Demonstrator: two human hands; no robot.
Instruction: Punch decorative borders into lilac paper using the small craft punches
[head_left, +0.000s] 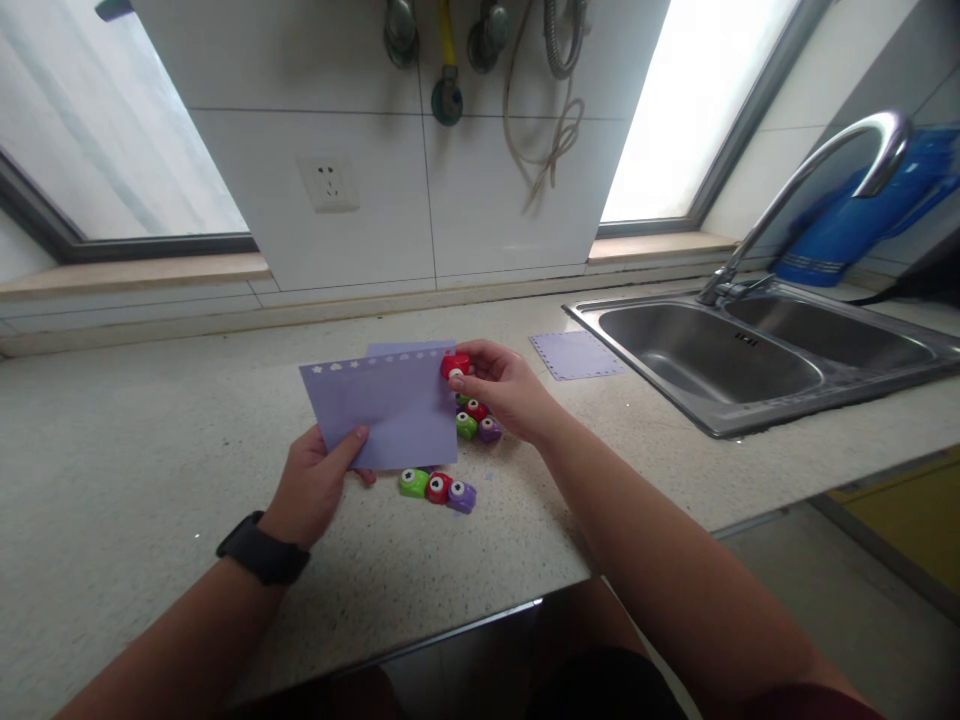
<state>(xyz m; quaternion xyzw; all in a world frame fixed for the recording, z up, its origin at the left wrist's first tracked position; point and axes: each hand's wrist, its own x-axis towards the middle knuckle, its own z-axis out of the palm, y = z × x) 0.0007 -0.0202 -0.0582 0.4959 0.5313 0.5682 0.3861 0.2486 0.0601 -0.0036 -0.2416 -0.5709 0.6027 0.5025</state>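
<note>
My left hand point(319, 470) pinches the lower left edge of a purple sheet of paper point(390, 410), thumb on top. A row of small punched shapes runs along the sheet's upper edge. At its top right corner, my right hand point(502, 385) grips a red craft punch point(454, 367) with a white button. The punch sits at the paper's edge; whether the corner is inside its slot I cannot tell. Below the sheet lie a green punch point(413, 482), a red punch point(439, 488) and a purple punch point(462, 496). More punches point(466, 426) are partly hidden behind the paper.
On the speckled countertop point(187, 420), another purple sheet point(574, 356) with punched edges lies near the steel double sink point(712, 350). Part of a further purple sheet point(386, 349) shows behind the held one. A curved faucet point(810, 180) and a blue container point(862, 220) stand at the right.
</note>
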